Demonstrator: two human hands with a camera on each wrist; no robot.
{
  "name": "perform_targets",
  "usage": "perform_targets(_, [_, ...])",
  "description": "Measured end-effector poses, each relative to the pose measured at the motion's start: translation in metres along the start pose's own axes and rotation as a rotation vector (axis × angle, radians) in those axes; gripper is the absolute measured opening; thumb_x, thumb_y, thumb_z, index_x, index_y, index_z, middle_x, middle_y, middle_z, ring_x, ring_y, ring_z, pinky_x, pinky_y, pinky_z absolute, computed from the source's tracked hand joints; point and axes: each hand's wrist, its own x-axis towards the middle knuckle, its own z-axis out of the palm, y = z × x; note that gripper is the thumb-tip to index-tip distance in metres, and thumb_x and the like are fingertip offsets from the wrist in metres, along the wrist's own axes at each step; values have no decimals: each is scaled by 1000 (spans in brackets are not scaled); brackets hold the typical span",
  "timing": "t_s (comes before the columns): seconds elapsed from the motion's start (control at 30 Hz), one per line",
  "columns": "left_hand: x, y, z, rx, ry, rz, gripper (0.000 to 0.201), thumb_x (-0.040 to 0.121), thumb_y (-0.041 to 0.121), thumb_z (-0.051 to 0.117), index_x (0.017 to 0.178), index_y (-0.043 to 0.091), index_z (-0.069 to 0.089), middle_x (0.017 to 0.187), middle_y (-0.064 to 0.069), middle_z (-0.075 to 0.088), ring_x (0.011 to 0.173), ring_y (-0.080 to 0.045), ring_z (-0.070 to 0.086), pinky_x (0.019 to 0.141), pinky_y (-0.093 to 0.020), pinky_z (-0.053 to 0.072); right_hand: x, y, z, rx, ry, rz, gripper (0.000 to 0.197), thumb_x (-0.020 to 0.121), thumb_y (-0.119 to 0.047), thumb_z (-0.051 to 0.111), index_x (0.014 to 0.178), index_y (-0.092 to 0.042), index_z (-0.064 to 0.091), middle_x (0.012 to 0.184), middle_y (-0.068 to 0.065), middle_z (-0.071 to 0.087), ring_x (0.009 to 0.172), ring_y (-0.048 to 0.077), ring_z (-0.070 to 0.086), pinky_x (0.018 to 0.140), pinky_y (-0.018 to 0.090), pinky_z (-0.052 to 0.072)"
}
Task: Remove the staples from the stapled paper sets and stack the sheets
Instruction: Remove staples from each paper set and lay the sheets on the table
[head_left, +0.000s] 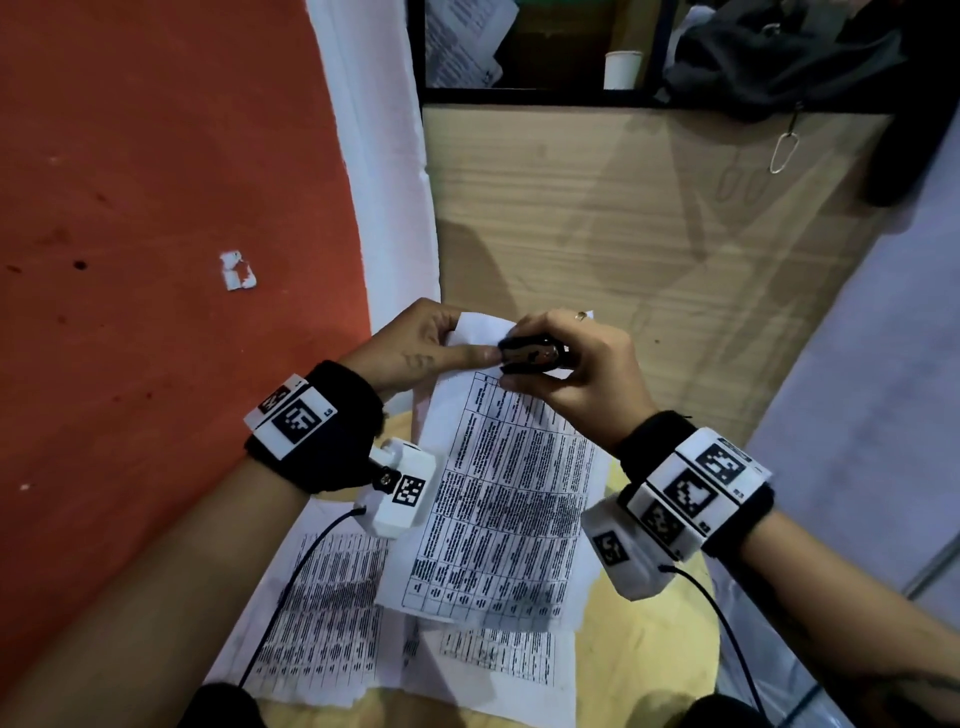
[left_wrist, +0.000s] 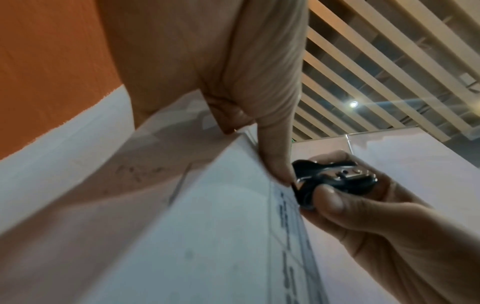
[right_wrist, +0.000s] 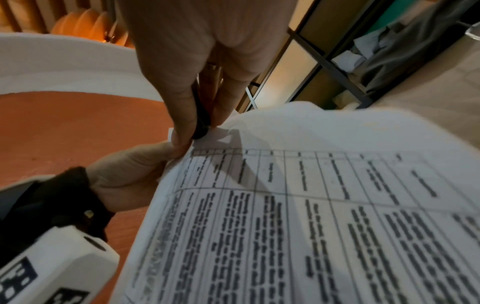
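The person's left hand (head_left: 410, 345) pinches the top corner of a white printed paper set covered in a ruled table of black text (head_left: 498, 499), thumb on top and the other fingers curled underneath, holding it lifted and tilted above the yellowish round table (head_left: 654, 639). The right hand (head_left: 576, 371) grips a small black claw-type staple remover with metal jaws (head_left: 532, 354), thumb below and fingers wrapped over it, its jaws set against that same pinched corner just beside the left thumb; from the left wrist view the remover (left_wrist: 335, 181) sits squeezed between thumb and fingers at the paper's edge, though I cannot make out the staple itself. More loose white printed sheets (head_left: 332, 608) lie flat on the table beneath the raised set, toward the near edge, overlapping one another. Beyond the hands stands a light wooden cabinet panel (head_left: 623, 208), and to the left runs an orange wall (head_left: 156, 208) with a torn scrap of white tape (head_left: 236, 270) stuck to it
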Motion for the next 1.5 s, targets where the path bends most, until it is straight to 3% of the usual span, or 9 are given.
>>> perform_targets(0.2, [-2, 4, 3, 51, 56, 61, 19, 76, 17, 72, 96, 15, 70, 89, -3, 73, 81, -13, 67, 74, -27, 53, 3, -1, 2, 16, 40, 50, 35, 64, -23, 80, 88, -2, 66, 83, 7, 66, 77, 23, 62, 66, 45, 53])
perform_targets(0.43, [4, -9, 11, 193, 226, 137, 42, 69, 42, 71, 99, 13, 72, 96, -10, 74, 96, -27, 69, 86, -52, 53, 1, -3, 7, -223, 89, -40, 27, 68, -23, 75, 81, -3, 64, 82, 7, 64, 73, 27, 57, 67, 34, 44])
perform_targets(0.53, [5, -7, 15, 169, 240, 132, 31, 74, 32, 73, 100, 15, 72, 96, -7, 74, 94, -23, 70, 86, -46, 55, 2, -4, 8, -182, 119, -17, 27, 69, -24, 76, 80, -3, 64, 81, 7, 64, 74, 26, 58, 66, 39, 49])
perform_targets(0.7, [0, -7, 14, -12, 151, 123, 22, 87, 0, 59, 104, 12, 66, 83, 12, 73, 80, -2, 67, 71, -17, 52, 3, -10, 5, 212, 156, 236, 28, 63, -15, 84, 82, -10, 65, 80, 12, 66, 78, 26, 61, 67, 45, 55])
perform_targets(0.83, [4, -12, 15, 104, 256, 166, 19, 77, 17, 68, 95, 20, 68, 82, 15, 71, 79, 0, 64, 72, -20, 50, 4, -12, 7, 222, 143, 267, 27, 63, -12, 84, 81, -7, 64, 79, 11, 66, 73, 13, 58, 66, 44, 56])
perform_targets(0.93, [3, -14, 19, 256, 396, 229, 14, 71, 31, 68, 84, 26, 66, 78, 14, 67, 69, 8, 59, 65, -15, 46, 3, -9, 9, -20, 173, 121, 27, 66, -20, 79, 76, -2, 62, 74, 10, 64, 70, 22, 59, 59, 47, 52])
perform_targets(1.0, [1, -16, 14, 294, 456, 208, 30, 67, 41, 64, 88, 21, 67, 80, 6, 69, 66, 1, 61, 66, -20, 48, 1, -6, 8, -104, 179, 78, 28, 67, -22, 75, 74, -2, 58, 72, 9, 61, 68, 28, 58, 56, 48, 50])
perform_targets(1.2, [0, -20, 3, 381, 480, 131, 43, 63, 48, 60, 88, 14, 69, 88, -7, 73, 81, -23, 69, 77, -43, 55, -11, 10, 10, -301, 40, 154, 25, 62, -22, 72, 69, -6, 54, 70, 10, 58, 68, 31, 56, 60, 41, 47])
perform_targets(1.5, [2, -23, -5, 461, 385, 10, 40, 61, 54, 59, 81, 20, 67, 82, -6, 71, 80, -28, 68, 76, -48, 54, -33, 39, 18, -421, -283, 465, 40, 70, -31, 78, 94, -9, 56, 95, 10, 55, 92, 30, 53, 76, 42, 47])
